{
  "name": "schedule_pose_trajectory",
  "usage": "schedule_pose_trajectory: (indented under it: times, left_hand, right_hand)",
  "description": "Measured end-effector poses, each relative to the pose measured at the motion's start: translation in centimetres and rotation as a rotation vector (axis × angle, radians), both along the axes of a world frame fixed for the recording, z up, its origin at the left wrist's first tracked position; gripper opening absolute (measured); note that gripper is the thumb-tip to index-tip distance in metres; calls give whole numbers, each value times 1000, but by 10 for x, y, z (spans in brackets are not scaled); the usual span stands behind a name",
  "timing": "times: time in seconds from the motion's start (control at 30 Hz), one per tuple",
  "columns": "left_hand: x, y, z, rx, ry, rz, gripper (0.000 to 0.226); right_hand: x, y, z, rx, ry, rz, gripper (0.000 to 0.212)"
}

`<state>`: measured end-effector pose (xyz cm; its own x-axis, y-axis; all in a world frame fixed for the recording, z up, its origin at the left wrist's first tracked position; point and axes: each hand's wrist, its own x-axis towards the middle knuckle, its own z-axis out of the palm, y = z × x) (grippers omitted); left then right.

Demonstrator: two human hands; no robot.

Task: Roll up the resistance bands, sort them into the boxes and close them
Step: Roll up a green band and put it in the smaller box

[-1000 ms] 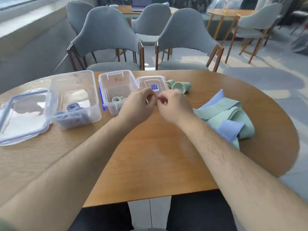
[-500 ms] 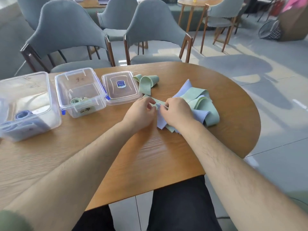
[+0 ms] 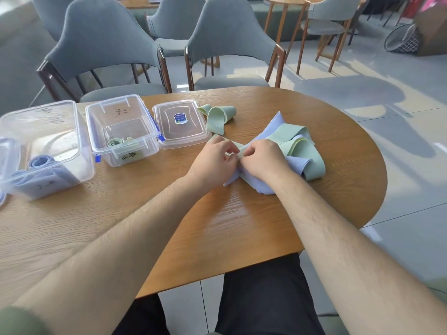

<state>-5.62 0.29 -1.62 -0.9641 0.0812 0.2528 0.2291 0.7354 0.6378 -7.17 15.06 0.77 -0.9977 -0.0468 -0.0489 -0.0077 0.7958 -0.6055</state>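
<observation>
A loose pile of green and lavender resistance bands (image 3: 296,151) lies on the round wooden table (image 3: 217,226). My left hand (image 3: 212,160) and my right hand (image 3: 262,159) meet at the pile's left edge, both pinching the end of a green band (image 3: 238,151). A separate green band (image 3: 217,117) lies loose farther back. The small clear box (image 3: 122,131) holds rolled green bands, and its lid (image 3: 181,123) lies beside it. At the left, the larger clear box (image 3: 46,146) holds lavender bands.
Grey chairs (image 3: 101,47) stand behind the table, with more tables and chairs beyond. The table's rounded edge curves close on the right. Another lid's corner (image 3: 3,165) shows at the far left.
Both hands have moved right from in front of the small box to the band pile and taken hold of a green band's end. The view has swung right.
</observation>
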Motion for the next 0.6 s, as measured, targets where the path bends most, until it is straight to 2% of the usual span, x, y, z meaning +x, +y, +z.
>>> schedule_pose_trajectory:
  times: [0.17, 0.27, 0.37, 0.47, 0.6]
  left_hand:
    - [5, -2, 2, -9, -2, 10, 21]
    - [7, -4, 7, -2, -8, 0, 28]
    - [9, -5, 15, 15, 1, -23, 46]
    - [13, -9, 24, 119, -9, -21, 61]
    - [22, -22, 31, 391, -1, -10, 53]
  right_hand:
    - [-1, -6, -8, 51, 91, -40, 30]
    - [2, -9, -8, -23, 212, -65, 18]
    - [7, -16, -4, -127, 331, -15, 13]
    - [10, -28, 1, -235, 431, 50, 11]
    - [16, -47, 13, -406, 506, 145, 10]
